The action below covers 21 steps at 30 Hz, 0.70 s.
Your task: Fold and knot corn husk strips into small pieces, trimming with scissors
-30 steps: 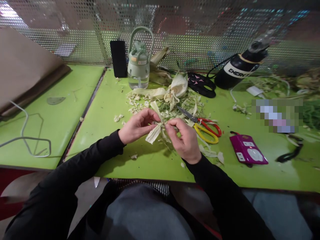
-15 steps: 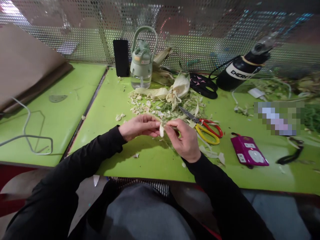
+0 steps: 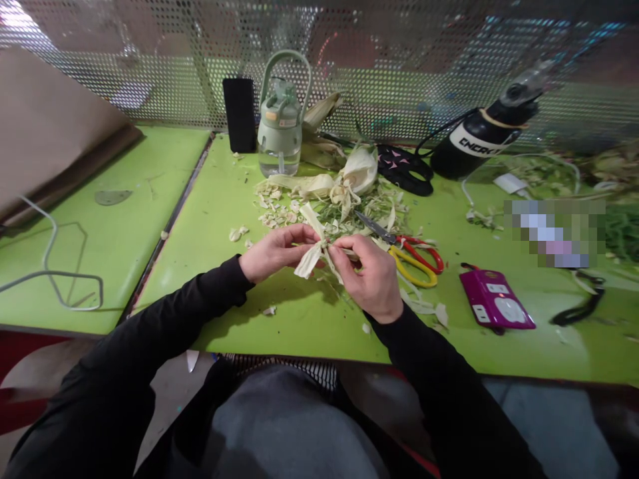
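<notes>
My left hand [image 3: 272, 253] and my right hand [image 3: 367, 273] meet over the green table [image 3: 224, 199], both pinching a pale strip of corn husk [image 3: 310, 256]. The strip crosses between my fingertips, one end pointing up and away, the other fanning down toward me. Just beyond my hands lies a heap of husk pieces and trimmings [image 3: 329, 196]. Scissors with red and yellow handles [image 3: 407, 256] lie to the right of my right hand, blades pointing into the heap.
A green water bottle [image 3: 279, 126] and a black phone [image 3: 238, 114] stand at the back by the perforated metal screen. A black bottle [image 3: 479, 136], a magenta device [image 3: 496, 299], cables and a black pouch [image 3: 402, 169] lie right. A white cable [image 3: 50, 273] crosses the left table.
Half a second ago the husk was folded small between my fingertips; now it is spread out again into a crossed strip. My hands stay in the same place.
</notes>
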Each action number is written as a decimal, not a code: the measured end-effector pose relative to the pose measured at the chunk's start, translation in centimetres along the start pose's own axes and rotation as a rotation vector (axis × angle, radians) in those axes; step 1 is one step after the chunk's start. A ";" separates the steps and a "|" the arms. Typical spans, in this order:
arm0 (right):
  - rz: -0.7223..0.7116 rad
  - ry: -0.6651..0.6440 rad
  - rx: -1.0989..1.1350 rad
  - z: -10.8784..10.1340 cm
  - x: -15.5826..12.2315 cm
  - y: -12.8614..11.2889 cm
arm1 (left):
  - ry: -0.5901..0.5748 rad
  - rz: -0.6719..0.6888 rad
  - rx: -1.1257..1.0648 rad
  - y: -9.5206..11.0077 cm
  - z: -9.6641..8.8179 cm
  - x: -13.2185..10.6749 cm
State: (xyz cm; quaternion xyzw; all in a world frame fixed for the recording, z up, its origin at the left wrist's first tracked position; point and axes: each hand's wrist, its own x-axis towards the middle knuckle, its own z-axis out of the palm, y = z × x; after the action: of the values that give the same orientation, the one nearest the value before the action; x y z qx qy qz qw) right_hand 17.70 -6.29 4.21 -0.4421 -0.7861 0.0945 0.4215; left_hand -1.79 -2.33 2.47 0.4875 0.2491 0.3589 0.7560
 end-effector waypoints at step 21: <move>0.162 -0.229 0.570 -2.0 0.2 -0.2 | -0.100 0.049 -0.042 1.2 1.9 -1.4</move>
State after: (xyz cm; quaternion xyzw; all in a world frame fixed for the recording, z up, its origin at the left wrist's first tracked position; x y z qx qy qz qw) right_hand 18.97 -6.74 5.67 -0.3539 -0.7324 0.3936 0.4283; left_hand -1.64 -4.10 4.40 0.4948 0.1913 0.3578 0.7685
